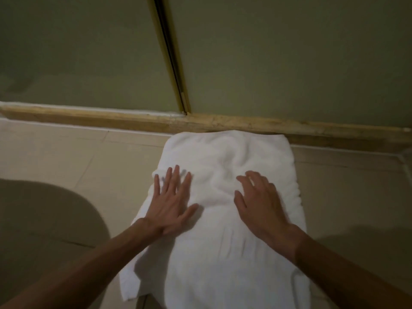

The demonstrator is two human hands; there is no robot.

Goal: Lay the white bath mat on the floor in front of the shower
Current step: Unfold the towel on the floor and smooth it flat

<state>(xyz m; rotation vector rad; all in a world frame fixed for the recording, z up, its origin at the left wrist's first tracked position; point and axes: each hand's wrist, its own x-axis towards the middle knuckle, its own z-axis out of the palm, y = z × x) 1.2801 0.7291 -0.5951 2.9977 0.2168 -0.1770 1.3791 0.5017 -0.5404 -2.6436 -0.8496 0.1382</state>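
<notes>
Found white bath mat (223, 253), soft terry, rumpled at centre, spread lengthwise on glossy beige floor tiles (78, 157), far edge touching the worn stone shower curb (245, 124) below frosted green door panels (289, 63). Noted left hand (172, 201) pressed flat on mat, fingers straight and spread; right hand (259, 201) resting on mat, fingers relaxed, slightly bent, grasping nothing. Recorded bare tile either side of mat; near-left edge doubled over.

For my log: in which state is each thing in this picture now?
White terry bath mat: spread on beige tiled floor, wrinkled in the middle, far edge at tan stone threshold.
Left hand: flat on the mat, fingers straight.
Right hand: on the mat, fingers slightly bent.
</notes>
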